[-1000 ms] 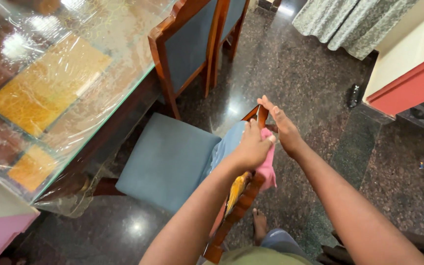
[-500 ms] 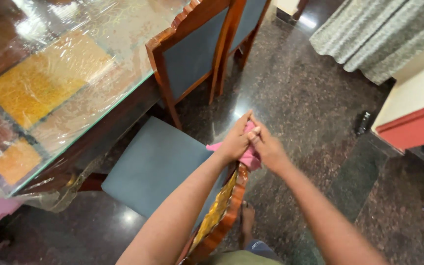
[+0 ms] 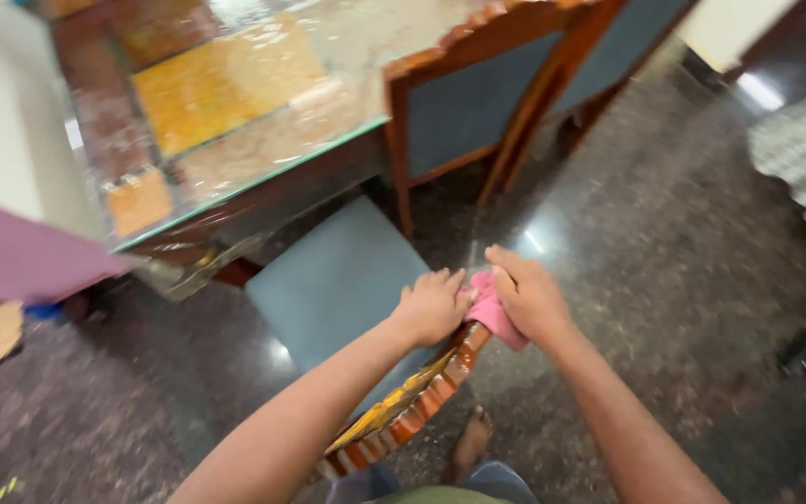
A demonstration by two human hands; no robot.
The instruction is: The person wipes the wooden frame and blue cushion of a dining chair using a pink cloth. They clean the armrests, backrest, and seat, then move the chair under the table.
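both hands, left hand point(image 3: 433, 306) and right hand point(image 3: 528, 299), are pinching a small soft pink cloth point(image 3: 491, 310) bunched atop the carved wooden chair back point(image 3: 422, 397); likely light, limp, best gripped in folds.

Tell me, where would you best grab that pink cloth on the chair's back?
Probably the bunched middle of the pink cloth, from above, since it is draped over the top rail of the wooden chair. The left hand and right hand already press on it from either side.
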